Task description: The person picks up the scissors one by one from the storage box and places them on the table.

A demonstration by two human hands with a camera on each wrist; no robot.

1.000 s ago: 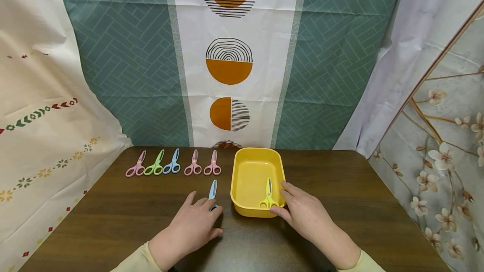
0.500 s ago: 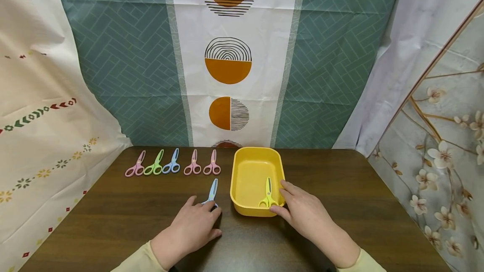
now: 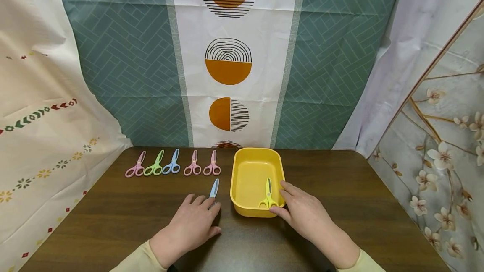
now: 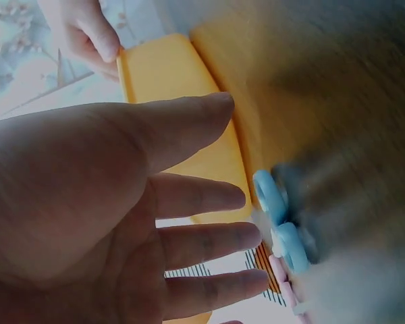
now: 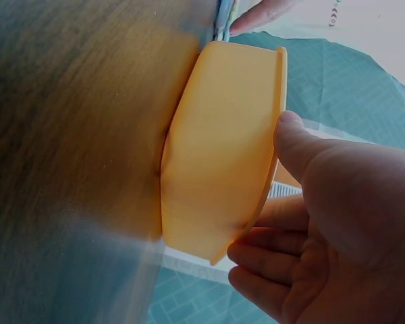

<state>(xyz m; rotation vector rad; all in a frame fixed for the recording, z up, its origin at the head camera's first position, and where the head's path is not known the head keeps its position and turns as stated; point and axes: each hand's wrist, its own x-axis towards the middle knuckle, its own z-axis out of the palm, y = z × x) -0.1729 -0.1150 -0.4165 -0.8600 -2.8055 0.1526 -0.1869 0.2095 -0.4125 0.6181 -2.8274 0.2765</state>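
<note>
A pair of blue scissors (image 3: 214, 188) lies on the table left of the yellow box, blade pointing away. My left hand (image 3: 194, 223) is over its handles and hides them in the head view. In the left wrist view the fingers reach out straight, close to the blue handle loops (image 4: 293, 248), with nothing between them. My right hand (image 3: 305, 213) holds the near right corner of the yellow box (image 5: 216, 148), thumb at the near rim and fingers along the right side. Inside that box are yellow scissors (image 3: 268, 194).
Along the table's back left stand out several scissors in a row: pink scissors (image 3: 136, 167), green scissors (image 3: 154, 167), blue scissors (image 3: 172, 165), and two more pink scissors (image 3: 193, 165), (image 3: 212, 166). Patterned cloths hang behind and beside the brown table (image 3: 340, 179).
My left hand has shifted slightly over the near blue scissors; a handle loop visible half a second ago is now covered. The blade's angle has changed a little. The right hand and box stay put.
</note>
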